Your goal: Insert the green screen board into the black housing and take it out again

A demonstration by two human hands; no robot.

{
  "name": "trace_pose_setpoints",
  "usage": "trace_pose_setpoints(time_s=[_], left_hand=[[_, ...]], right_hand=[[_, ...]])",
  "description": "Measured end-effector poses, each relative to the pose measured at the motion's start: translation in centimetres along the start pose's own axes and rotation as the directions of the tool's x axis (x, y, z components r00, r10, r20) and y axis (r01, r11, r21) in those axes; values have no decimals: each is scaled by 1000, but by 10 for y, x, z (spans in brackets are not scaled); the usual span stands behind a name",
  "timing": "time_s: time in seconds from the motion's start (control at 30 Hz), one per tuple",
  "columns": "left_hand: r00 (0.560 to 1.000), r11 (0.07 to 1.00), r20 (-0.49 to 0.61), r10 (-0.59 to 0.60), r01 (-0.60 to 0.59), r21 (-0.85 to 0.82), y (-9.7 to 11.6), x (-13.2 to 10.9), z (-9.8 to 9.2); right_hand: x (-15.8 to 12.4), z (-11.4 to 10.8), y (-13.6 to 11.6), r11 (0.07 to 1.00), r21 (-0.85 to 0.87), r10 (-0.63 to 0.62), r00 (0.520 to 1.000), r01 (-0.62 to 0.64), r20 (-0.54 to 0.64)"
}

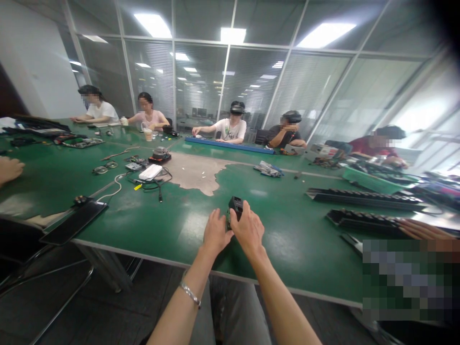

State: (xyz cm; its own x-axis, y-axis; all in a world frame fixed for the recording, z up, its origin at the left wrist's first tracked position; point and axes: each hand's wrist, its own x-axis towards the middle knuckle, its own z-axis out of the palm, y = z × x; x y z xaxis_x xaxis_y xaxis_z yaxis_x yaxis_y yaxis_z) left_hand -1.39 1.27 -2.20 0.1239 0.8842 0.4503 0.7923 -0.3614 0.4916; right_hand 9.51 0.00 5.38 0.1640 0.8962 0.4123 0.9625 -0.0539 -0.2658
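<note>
A small black boxy device [236,203] with a strip of green circuit board along its left side stands on the green table in front of me. My right hand [250,227] wraps round its right side, thumb across the near face. From the left, my left hand [215,232] presses against the circuit-board side, its fingers bent and its thumb pointing toward the right hand. Both hands are closed about the device and hide its lower part.
Ahead lie a white power bank [150,172] with cables, eyeglasses [105,167] and gloves [269,169]. Black slotted rails [366,197] and a green basket [377,179] lie to the right. A black panel [75,223] rests at the left edge. Several people sit around the table.
</note>
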Motion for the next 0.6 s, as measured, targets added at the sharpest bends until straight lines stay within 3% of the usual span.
trace_pose_setpoints(time_s=[0.17,0.27,0.47,0.6], left_hand=[[989,997,-135,56,-63,-46,-6,1,11],[988,998,-148,50,-56,-42,-8,1,14],[998,1000,-59,0,-1,-19,-4,1,9],[998,998,35,-56,56,-8,0,3,5]], right_hand=[[-5,6,2,998,-23,-66,998,66,9],[-10,13,5,994,-27,-101,995,102,16],[-17,22,29,982,89,-168,985,164,37],[-5,27,52,927,343,-136,988,154,-76]])
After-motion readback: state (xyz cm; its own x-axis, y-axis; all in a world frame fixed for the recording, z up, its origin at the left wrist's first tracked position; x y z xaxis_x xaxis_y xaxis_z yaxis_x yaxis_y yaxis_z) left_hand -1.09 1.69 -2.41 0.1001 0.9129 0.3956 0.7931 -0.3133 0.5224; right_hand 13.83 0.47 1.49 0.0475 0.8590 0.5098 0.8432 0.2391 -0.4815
